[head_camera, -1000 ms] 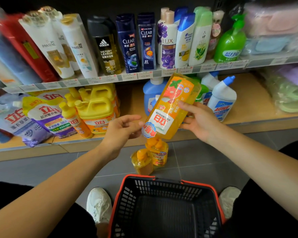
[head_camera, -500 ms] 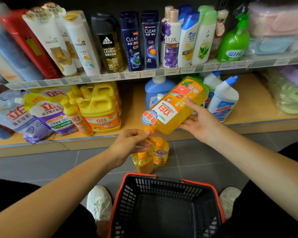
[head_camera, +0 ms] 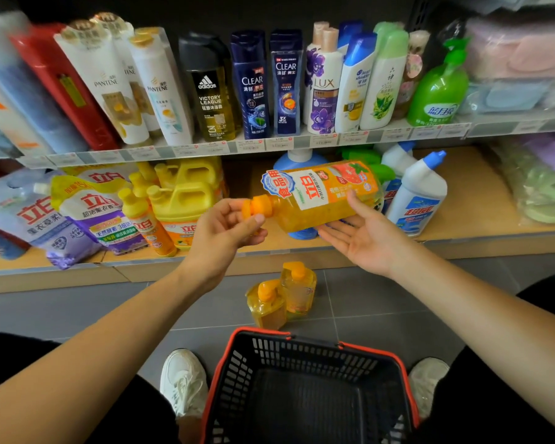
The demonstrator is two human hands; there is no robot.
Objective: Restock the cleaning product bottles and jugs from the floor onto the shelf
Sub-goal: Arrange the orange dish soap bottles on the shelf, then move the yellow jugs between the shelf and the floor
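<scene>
left hand (head_camera: 225, 225) pinches the sideways orange dish soap bottle (head_camera: 318, 203) by its cap; right hand (head_camera: 362, 240), released and flat, supports it underneath.

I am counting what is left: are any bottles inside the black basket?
No, the basket shows only its mesh bottom; two orange bottles stand on the tiles beyond it.

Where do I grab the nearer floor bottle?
Probably grip the nearer bottle round its neck under the cap, from above-left: it stands upright, the second bottle crowds its right and the basket sits close in front.
</scene>
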